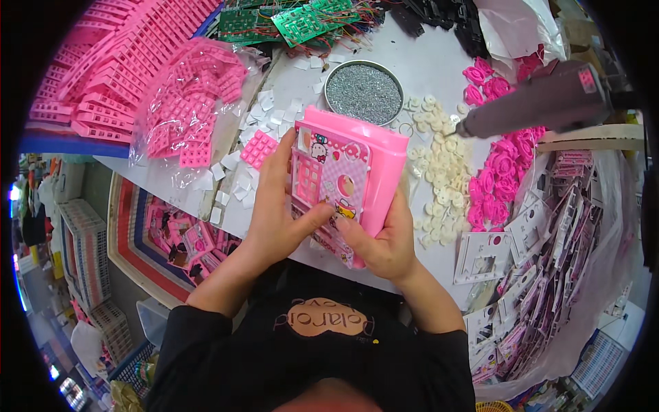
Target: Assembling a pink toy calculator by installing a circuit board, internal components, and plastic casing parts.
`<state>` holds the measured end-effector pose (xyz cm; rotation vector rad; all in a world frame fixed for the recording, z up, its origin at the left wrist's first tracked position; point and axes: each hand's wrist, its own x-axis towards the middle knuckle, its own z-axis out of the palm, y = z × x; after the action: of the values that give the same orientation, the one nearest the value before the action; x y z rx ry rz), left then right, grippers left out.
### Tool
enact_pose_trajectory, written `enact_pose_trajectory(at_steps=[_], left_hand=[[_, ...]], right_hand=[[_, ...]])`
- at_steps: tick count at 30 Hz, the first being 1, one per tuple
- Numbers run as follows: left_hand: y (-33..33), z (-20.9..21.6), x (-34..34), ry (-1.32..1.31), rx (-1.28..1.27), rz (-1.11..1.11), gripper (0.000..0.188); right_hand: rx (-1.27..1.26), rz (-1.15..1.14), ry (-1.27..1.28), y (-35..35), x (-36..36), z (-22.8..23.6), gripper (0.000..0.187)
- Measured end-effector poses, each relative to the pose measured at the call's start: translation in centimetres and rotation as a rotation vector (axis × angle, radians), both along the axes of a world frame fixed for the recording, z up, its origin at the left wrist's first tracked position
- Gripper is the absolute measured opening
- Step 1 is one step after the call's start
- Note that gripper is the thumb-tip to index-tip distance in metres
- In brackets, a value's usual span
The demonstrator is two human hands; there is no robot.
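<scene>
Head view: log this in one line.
left hand: grips pink case; right hand: grips same case; thumbs: on patterned front; nearby: cream parts

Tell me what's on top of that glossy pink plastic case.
A flat pink-and-white printed panel. The left hand and right hand cover parts; most of the case directly beneath cannot be seen.

Lettering on black shirt

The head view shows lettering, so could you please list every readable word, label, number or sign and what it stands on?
I won't copy wording; lettering stands here:
Black shirt: large and legible, across the front.
Decorated panel on the pink case: small letters near the lower edge, partly blurred.
Grey tool: label too small to read.
</scene>
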<state>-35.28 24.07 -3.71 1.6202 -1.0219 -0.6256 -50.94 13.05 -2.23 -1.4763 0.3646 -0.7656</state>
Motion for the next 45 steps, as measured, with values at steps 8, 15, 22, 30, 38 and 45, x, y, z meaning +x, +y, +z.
enact_pose_trajectory(at_steps=[8, 15, 22, 30, 38, 45], left_hand=[[0.4, 0.5, 0.7, -0.188, -0.056, 0.066, 0.117], [0.9, 1.1, 0.0, 0.006, 0.02, 0.043, 0.117], [1.1, 0.9, 0.0, 0.07, 0.011, 0.069, 0.119], [0.8, 0.4, -0.1, -0.175, 0.065, 0.076, 0.12], [-0.2, -0.2, 2.2, 0.398, -0.124, 0.17, 0.063], [-0.5, -0.4, 3.4, 0.51, -0.161, 0.171, 0.027]], right_hand=[[-0.023, -0.054, 0.044, 0.2, 0.1, 0.0, 0.063], [-0.049, 0.007, 0.107, -0.2, -0.5, 0.4, 0.07], [-0.079, 0.044, 0.042, -0.5, -0.1, -0.1, 0.065], [-0.105, 0.141, 0.093, -1.4, 0.1, 0.9, 0.065], [0.591, 0.237, -0.058, -1.2, -0.3, 0.2, 0.075], [0.579, 0.416, 0.268, -1.8, -2.6, 0.8, 0.08]])
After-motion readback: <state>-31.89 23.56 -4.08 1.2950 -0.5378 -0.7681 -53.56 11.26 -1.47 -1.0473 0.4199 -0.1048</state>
